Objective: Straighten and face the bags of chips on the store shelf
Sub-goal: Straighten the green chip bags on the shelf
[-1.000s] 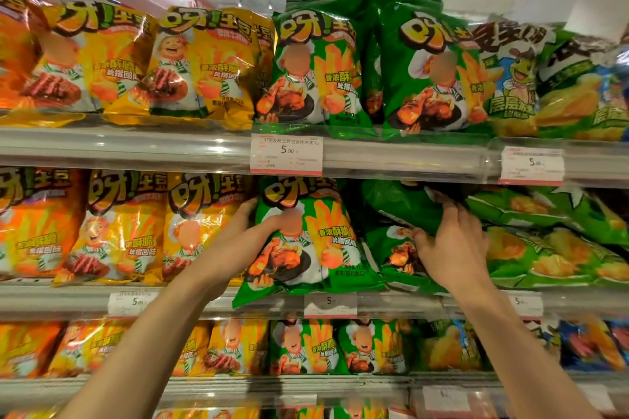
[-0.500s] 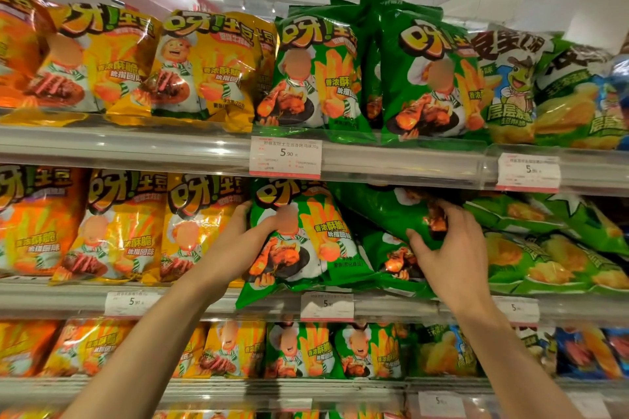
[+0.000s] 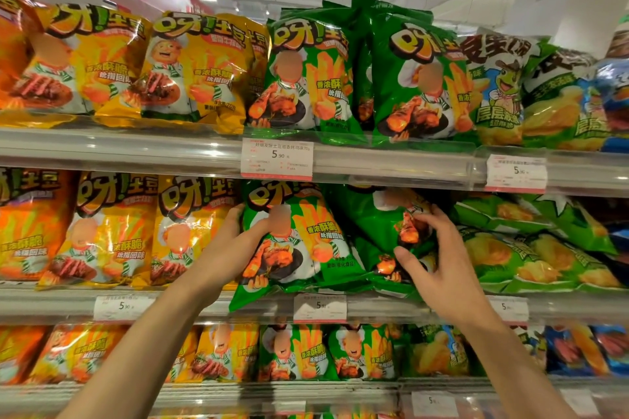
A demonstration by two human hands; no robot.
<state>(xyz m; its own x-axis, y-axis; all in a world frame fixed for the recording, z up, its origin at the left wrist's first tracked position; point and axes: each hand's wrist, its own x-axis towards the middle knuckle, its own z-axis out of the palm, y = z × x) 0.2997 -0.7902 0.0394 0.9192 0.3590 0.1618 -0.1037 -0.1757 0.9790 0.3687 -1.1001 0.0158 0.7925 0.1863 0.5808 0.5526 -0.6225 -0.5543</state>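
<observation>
On the middle shelf (image 3: 391,308) a green chip bag (image 3: 306,241) stands upright, facing out, its lower edge hanging over the shelf lip. My left hand (image 3: 231,248) grips its left edge, thumb on the front. To its right a second green chip bag (image 3: 377,221) lies tilted and twisted, its print turned sideways. My right hand (image 3: 439,255) pinches its right part between thumb and fingers. Another green bag shows underneath it, low down.
Yellow and orange bags (image 3: 115,231) stand faced to the left. Green potato-chip bags (image 3: 531,248) lie slumped on their sides to the right. The upper shelf (image 3: 136,150) holds upright yellow and green bags, with price tags (image 3: 276,160) on the rails. A lower shelf carries more bags.
My right hand has lifted the tilted green bag and turned it, with its drumstick print now showing by my fingers. My left hand stays on the upright bag.
</observation>
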